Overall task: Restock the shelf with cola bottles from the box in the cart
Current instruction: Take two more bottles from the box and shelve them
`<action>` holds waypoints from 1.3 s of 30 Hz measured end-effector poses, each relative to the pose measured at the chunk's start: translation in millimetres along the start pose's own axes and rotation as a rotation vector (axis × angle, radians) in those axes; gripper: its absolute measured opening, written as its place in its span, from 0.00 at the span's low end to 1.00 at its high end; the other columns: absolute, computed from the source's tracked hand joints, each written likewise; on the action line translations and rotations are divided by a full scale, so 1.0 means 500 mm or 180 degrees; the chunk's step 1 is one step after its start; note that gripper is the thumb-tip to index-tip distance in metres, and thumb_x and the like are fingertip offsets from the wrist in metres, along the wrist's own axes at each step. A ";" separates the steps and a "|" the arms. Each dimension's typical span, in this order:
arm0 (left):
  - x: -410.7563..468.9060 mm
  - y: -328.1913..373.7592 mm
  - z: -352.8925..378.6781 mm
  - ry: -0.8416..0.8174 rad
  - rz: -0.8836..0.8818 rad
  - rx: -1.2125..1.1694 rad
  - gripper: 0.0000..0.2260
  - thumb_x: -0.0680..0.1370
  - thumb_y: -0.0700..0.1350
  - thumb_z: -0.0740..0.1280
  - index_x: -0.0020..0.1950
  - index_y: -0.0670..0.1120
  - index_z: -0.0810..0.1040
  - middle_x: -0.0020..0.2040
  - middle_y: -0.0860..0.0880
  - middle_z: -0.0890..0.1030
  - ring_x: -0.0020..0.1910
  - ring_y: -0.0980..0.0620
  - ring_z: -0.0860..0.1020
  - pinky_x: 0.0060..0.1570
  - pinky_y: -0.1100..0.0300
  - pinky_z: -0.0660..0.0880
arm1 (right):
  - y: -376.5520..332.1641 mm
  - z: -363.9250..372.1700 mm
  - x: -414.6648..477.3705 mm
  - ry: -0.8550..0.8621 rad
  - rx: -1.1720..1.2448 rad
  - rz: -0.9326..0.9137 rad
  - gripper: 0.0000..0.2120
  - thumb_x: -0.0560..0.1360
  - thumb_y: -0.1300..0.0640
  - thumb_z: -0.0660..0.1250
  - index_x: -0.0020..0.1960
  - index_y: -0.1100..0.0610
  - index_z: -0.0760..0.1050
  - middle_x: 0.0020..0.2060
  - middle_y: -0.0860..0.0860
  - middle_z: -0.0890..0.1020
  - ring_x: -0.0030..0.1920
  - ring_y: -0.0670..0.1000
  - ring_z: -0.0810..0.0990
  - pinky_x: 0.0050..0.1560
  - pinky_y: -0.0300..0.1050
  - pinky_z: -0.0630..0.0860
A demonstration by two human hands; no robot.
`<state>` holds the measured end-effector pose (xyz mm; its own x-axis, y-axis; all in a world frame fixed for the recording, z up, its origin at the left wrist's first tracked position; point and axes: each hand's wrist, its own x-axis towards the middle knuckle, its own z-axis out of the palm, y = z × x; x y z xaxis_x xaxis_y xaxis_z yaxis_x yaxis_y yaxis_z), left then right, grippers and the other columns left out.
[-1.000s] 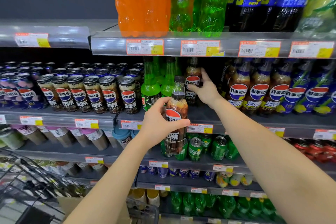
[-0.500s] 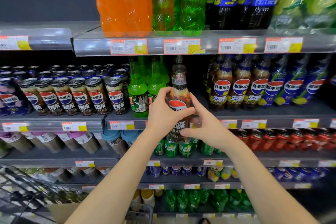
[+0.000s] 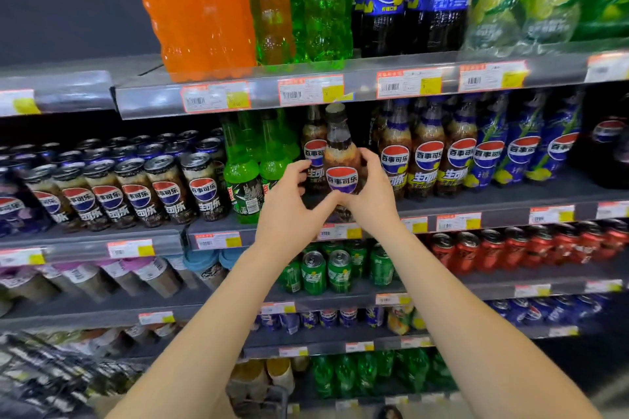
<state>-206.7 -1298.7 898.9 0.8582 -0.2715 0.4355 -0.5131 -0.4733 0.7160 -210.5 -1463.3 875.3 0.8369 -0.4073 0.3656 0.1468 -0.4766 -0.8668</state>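
Grey shelving [image 3: 493, 196] runs across the scene, stocked in rows: cola cans [image 3: 204, 189] at left, green bottles [image 3: 241, 177] beside them, more cola bottles [image 3: 427, 167] at right. Both hands grip one cola bottle [image 3: 340, 160] at the shelf's front edge, left hand [image 3: 292, 211] and right hand [image 3: 372, 197] curled around its lower half (upright, dark cap, foamy brown label with a red-white-blue roundel).

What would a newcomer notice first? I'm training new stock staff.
Both hands, left hand and right hand, clasp one cola bottle at the middle shelf, beside green bottles. Above, big orange bottles glow at the top left.
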 end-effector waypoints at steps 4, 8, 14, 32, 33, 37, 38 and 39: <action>-0.019 -0.025 -0.007 -0.0034 -0.0132 0.0045 0.30 0.77 0.59 0.72 0.76 0.54 0.68 0.67 0.52 0.78 0.59 0.55 0.79 0.54 0.60 0.73 | 0.012 -0.002 0.026 0.0081 0.0292 0.0143 0.43 0.69 0.63 0.79 0.78 0.52 0.62 0.62 0.45 0.75 0.60 0.44 0.74 0.58 0.40 0.73; -0.027 -0.037 -0.008 -0.0039 -0.0178 0.0033 0.29 0.78 0.57 0.72 0.76 0.53 0.68 0.65 0.52 0.79 0.57 0.55 0.79 0.51 0.63 0.73 | 0.036 0.011 0.078 0.0069 0.0247 0.0291 0.45 0.69 0.63 0.79 0.79 0.51 0.60 0.69 0.50 0.75 0.66 0.50 0.75 0.63 0.47 0.74; -0.027 -0.041 -0.008 -0.0031 -0.0022 0.0240 0.28 0.78 0.57 0.72 0.76 0.53 0.69 0.66 0.53 0.79 0.60 0.54 0.79 0.53 0.63 0.72 | 0.077 0.041 0.117 0.0193 0.0420 0.0590 0.43 0.72 0.61 0.78 0.79 0.51 0.58 0.71 0.51 0.74 0.68 0.53 0.74 0.63 0.46 0.71; 0.021 -0.053 0.055 0.0172 0.0781 0.1713 0.28 0.79 0.56 0.68 0.76 0.48 0.70 0.66 0.45 0.78 0.61 0.41 0.77 0.57 0.47 0.75 | 0.135 0.111 0.162 0.0467 0.0020 0.0553 0.42 0.74 0.57 0.75 0.81 0.52 0.55 0.69 0.56 0.76 0.69 0.57 0.74 0.66 0.50 0.71; 0.024 -0.057 0.058 0.0183 0.0796 0.1750 0.28 0.79 0.56 0.68 0.76 0.48 0.70 0.66 0.45 0.78 0.61 0.41 0.77 0.57 0.46 0.76 | 0.138 0.114 0.168 0.0483 -0.0058 0.0557 0.43 0.74 0.56 0.75 0.82 0.51 0.54 0.69 0.57 0.75 0.69 0.58 0.74 0.67 0.51 0.71; 0.036 -0.068 0.062 0.0269 0.0854 0.1866 0.27 0.78 0.56 0.67 0.75 0.48 0.70 0.65 0.44 0.78 0.59 0.40 0.77 0.55 0.46 0.76 | 0.147 0.127 0.184 0.0601 -0.0244 0.0496 0.44 0.75 0.55 0.75 0.82 0.51 0.52 0.69 0.58 0.74 0.69 0.59 0.73 0.66 0.53 0.71; 0.038 -0.068 0.062 0.0290 0.0864 0.1847 0.27 0.78 0.56 0.68 0.75 0.48 0.70 0.65 0.45 0.78 0.59 0.41 0.77 0.55 0.47 0.76 | 0.150 0.130 0.191 0.0641 -0.0211 0.0441 0.44 0.74 0.56 0.75 0.82 0.52 0.53 0.69 0.58 0.75 0.69 0.58 0.74 0.67 0.53 0.71; 0.041 -0.067 0.062 0.0307 0.0869 0.1817 0.27 0.78 0.57 0.68 0.75 0.48 0.70 0.66 0.45 0.78 0.60 0.41 0.77 0.55 0.47 0.77 | 0.154 0.134 0.198 0.0690 -0.0165 0.0397 0.44 0.74 0.57 0.76 0.82 0.54 0.54 0.69 0.57 0.76 0.69 0.58 0.74 0.67 0.52 0.71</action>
<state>-171.7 -1314.3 866.9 0.6790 -0.3813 0.6273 -0.6032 -0.7768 0.1808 -81.2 -1488.3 822.0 0.7134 -0.6204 0.3260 0.0174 -0.4493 -0.8932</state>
